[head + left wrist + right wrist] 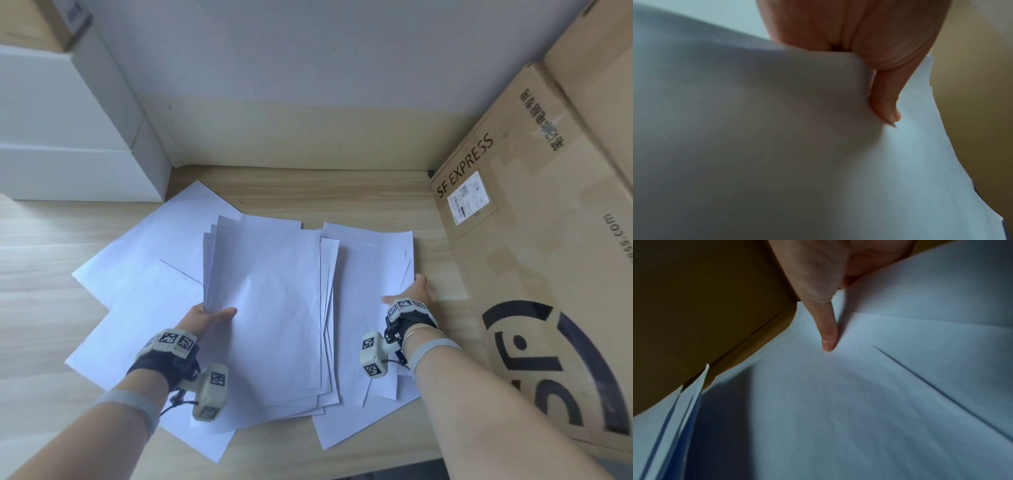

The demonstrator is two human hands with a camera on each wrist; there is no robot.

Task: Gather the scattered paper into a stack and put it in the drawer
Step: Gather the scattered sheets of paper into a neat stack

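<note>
Left hand: the left hand pinches the near left edge of a loosely squared sheaf of plain white paper sheets, thumb lying on top, the other fingers hidden beneath; the gripped edge is lifted off the sheets below.
Right hand: the right hand is at the right-hand edge of a second overlapping group of white sheets; the thumb presses down on the top sheet, and whether the other fingers curl under the edge cannot be told.
Held sheaf: its edges are uneven, several sheets stepping out along the right and near sides.
Loose sheets: more flat white sheets fan out to the left and toward the near edge, skewed at angles and overlapping one another.
Table: the light wood-grain table carries all the paper; bare wood shows to the left and along the far side before the wall.
Right boundary: a large brown cardboard box printed SF EXPRESS stands just beside the right hand, its side close to the sheets' right edge.
Left boundary: stacked white boxes sit at the far left corner, near the farthest sheet's corner.
</note>
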